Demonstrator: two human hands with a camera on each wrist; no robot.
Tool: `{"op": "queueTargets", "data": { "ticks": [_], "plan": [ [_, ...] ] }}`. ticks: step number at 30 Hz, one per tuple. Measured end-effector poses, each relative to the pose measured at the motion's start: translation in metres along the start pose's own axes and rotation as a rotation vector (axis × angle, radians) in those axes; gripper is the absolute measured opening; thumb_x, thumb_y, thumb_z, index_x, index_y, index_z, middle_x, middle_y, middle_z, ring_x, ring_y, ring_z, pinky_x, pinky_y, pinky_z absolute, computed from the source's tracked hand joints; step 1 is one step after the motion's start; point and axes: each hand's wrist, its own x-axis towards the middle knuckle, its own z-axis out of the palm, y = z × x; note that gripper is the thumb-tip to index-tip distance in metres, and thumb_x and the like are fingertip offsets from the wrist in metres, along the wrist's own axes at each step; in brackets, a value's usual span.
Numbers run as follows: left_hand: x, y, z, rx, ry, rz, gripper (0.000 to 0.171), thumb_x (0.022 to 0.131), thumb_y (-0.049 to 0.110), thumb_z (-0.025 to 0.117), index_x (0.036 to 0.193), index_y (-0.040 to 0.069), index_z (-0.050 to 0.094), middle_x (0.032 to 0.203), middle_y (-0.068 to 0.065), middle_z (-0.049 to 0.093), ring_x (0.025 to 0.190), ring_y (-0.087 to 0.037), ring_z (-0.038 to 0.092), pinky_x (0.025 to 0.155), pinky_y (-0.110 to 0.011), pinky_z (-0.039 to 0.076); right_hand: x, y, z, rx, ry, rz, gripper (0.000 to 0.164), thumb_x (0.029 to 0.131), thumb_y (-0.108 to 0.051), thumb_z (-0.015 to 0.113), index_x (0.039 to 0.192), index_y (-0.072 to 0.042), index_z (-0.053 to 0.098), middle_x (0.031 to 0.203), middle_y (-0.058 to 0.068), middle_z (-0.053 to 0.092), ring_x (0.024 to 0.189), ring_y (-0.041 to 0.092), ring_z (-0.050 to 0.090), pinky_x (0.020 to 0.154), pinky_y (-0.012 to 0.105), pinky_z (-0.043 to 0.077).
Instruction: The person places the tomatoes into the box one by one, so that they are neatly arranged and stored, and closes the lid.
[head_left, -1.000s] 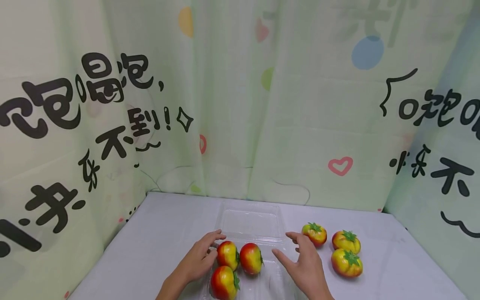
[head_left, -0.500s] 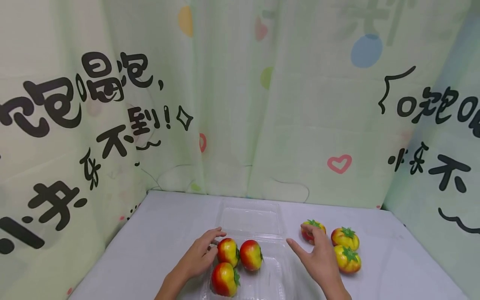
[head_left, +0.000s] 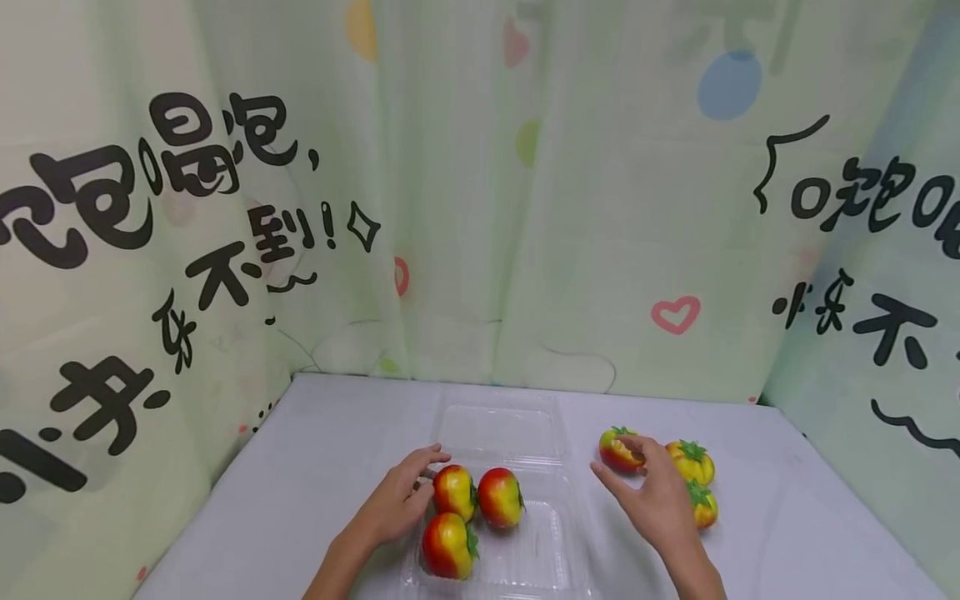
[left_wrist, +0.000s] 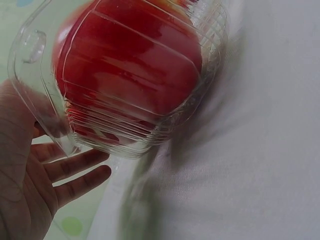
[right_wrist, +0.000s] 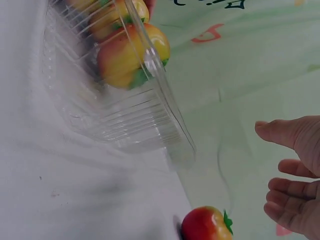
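The person's left hand (head_left: 397, 500) sat low and left of centre in my head view, its fingers loosely extended and gripping nothing that I could make out. On the left wrist view I saw it at the left edge, fingers reaching behind the wall of a clear plastic container (head_left: 536, 542); I couldn't tell whether they touched it.

The right hand (head_left: 652, 496), low and right of centre, was empty, thumb and fingers spread apart. Its fingers partly covered a red-and-yellow fruit (head_left: 615, 452) in my head view, and the right wrist view gave me background showing between that hand and the fruit at bottom centre. Just right of the hand lay an upper yellow fruit (head_left: 692, 461) and a lower yellow fruit (head_left: 705, 504), the latter partly hidden.

The container stood open at bottom centre, its lid (head_left: 498, 429) laid back toward the top of the frame. I counted three fruits inside, tipped over with green leaves facing right: an upper-left fruit (head_left: 453, 492), an upper-right fruit (head_left: 498, 498) and a lower-left fruit (head_left: 446, 546).

Everything rested on a white worktop (head_left: 315, 450), and a pale green curtain (head_left: 450, 167) filled the upper frame.
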Motion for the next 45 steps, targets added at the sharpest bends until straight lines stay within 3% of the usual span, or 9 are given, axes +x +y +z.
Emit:
{"op": "queueTargets", "data": {
  "ticks": [6,15,24,32,45],
  "plan": [
    [0.0,-0.001,-0.001,0.008,0.007,0.019,0.043,0.097,0.004,0.045,0.139,0.002,0.057,0.154,-0.021,0.047,0.115,-0.03,0.064,0.097,-0.048,0.056,0.003,0.002,-0.004,-0.001,-0.014,0.029,0.063,0.089,-0.028,0.079,0.134,0.006,0.053,0.134,0.027,0.058,0.12,0.039,0.055,0.103,0.055,0.05],
    [0.001,0.0,-0.001,-0.001,-0.001,-0.005,0.044,0.097,0.006,0.045,0.14,0.003,0.056,0.155,-0.02,0.046,0.117,-0.029,0.064,0.099,-0.051,0.055,0.006,0.011,-0.015,-0.012,-0.03,0.085,0.068,0.089,-0.032,0.079,0.138,0.006,0.05,0.14,0.028,0.054,0.128,0.043,0.052,0.107,0.056,0.047],
    [0.001,0.001,0.0,0.003,-0.002,-0.001,0.044,0.097,0.006,0.045,0.14,0.003,0.056,0.155,-0.02,0.046,0.116,-0.029,0.064,0.098,-0.05,0.055,0.012,0.023,-0.023,-0.083,-0.026,0.132,0.067,0.089,-0.034,0.079,0.137,0.006,0.052,0.134,0.031,0.057,0.121,0.045,0.056,0.102,0.062,0.046],
    [0.001,0.001,0.0,-0.003,0.001,-0.006,0.044,0.097,0.005,0.045,0.14,0.003,0.056,0.155,-0.02,0.046,0.117,-0.03,0.063,0.099,-0.051,0.055,0.016,0.031,-0.03,-0.101,-0.036,0.188,0.068,0.091,-0.036,0.076,0.139,0.006,0.051,0.137,0.033,0.053,0.126,0.049,0.048,0.108,0.068,0.036],
    [0.001,0.001,0.001,-0.012,-0.008,-0.019,0.045,0.096,0.005,0.046,0.14,0.003,0.056,0.155,-0.022,0.045,0.12,-0.033,0.062,0.1,-0.053,0.054,0.019,0.047,-0.035,-0.095,-0.044,0.232,0.072,0.09,-0.04,0.076,0.139,0.006,0.051,0.141,0.034,0.048,0.128,0.049,0.046,0.107,0.067,0.039]
  ]
}}
